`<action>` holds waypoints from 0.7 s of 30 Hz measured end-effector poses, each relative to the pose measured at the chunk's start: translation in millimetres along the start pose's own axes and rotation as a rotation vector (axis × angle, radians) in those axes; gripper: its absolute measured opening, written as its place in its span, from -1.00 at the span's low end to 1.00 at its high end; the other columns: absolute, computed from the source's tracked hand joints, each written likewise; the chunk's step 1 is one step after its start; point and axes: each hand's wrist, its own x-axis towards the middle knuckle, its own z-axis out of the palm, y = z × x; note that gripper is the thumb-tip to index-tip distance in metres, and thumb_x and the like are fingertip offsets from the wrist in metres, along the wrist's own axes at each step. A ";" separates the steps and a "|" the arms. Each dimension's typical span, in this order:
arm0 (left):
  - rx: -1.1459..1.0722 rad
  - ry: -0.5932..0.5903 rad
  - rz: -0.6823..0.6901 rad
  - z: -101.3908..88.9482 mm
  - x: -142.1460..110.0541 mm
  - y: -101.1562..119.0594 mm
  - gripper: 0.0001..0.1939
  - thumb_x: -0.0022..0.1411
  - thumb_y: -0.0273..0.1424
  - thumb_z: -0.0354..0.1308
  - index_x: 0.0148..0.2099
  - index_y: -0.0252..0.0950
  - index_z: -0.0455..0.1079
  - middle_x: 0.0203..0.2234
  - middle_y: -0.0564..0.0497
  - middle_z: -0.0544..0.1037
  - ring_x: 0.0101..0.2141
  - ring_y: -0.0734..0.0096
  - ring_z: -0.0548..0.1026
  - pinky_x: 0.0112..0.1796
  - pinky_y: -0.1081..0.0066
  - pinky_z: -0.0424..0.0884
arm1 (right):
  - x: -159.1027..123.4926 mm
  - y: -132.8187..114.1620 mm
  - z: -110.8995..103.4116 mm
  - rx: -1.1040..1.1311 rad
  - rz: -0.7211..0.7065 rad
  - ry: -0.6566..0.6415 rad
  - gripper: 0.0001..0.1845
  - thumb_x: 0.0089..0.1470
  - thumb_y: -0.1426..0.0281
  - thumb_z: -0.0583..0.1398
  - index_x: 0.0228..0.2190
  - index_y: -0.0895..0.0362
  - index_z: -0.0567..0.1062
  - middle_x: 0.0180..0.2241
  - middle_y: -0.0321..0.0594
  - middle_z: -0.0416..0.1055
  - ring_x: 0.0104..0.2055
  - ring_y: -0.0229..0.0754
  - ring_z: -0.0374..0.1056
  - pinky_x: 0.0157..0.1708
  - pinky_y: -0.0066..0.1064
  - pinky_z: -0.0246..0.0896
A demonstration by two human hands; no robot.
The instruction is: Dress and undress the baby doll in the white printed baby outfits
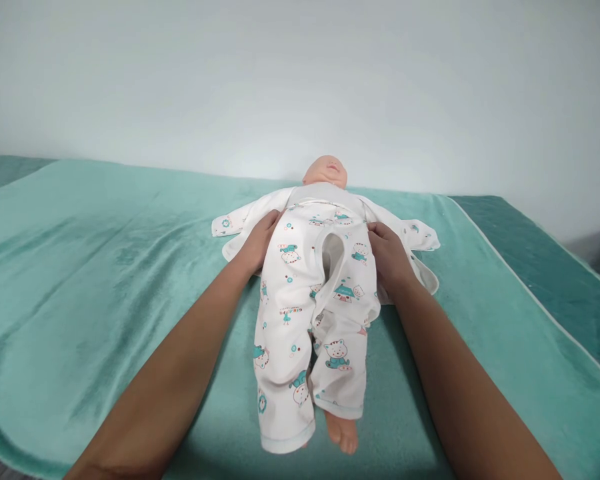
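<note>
A baby doll (326,173) lies on its back, head at the far end and feet towards me. It wears white baby pants (287,287) printed with cartoon animals, with an opening at the crotch. A white long-sleeved baby top (420,235) is spread out to both sides under the arms. My left hand (264,241) is closed at the waist of the pants on the left, fingertips partly hidden by cloth. At the right side of the waist, my right hand (389,252) has curled fingers gripping the fabric. One bare foot (342,433) pokes out of the right pant leg.
A light green plush blanket (105,267) with some creases lies under the doll. Darker green cloth (545,247) shows at the right and the far left corner. A plain pale wall (300,80) rises behind the far edge.
</note>
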 end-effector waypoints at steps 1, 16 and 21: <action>0.004 -0.001 0.014 0.1 0.0 -0.4 -0.69 0.34 -0.08 0.03 -0.27 -0.21 0.35 -0.26 -0.04 0.56 -0.15 0.12 0.47 -0.02 0.11 0.41 | -1.3 -0.5 0.1 -0.059 -0.033 0.016 -0.90 -0.07 0.32 0.22 -0.43 0.06 0.43 -0.50 -0.35 0.35 -0.46 -0.22 0.22 -0.47 -0.37 0.13; 0.206 0.194 0.286 0.8 10.6 -14.0 -0.89 0.36 -0.29 0.07 -0.13 -0.18 0.34 -0.24 0.03 0.53 -0.21 0.31 0.47 -0.15 0.28 0.40 | -6.5 -3.3 -3.3 -0.012 -0.287 -0.069 -0.81 0.17 0.18 0.23 -0.34 0.02 0.43 -0.42 -0.36 0.33 -0.41 -0.24 0.20 -0.41 -0.39 0.14; 0.285 0.145 0.419 -1.6 15.0 -10.0 -0.79 0.35 -0.35 0.04 -0.04 -0.16 0.45 -0.04 -0.01 0.56 -0.01 0.25 0.49 0.04 0.21 0.40 | -1.0 -0.4 -6.9 -0.188 -0.471 -0.047 -0.88 0.17 0.25 0.22 -0.30 0.03 0.47 -0.34 -0.31 0.41 -0.28 -0.18 0.29 -0.24 -0.32 0.21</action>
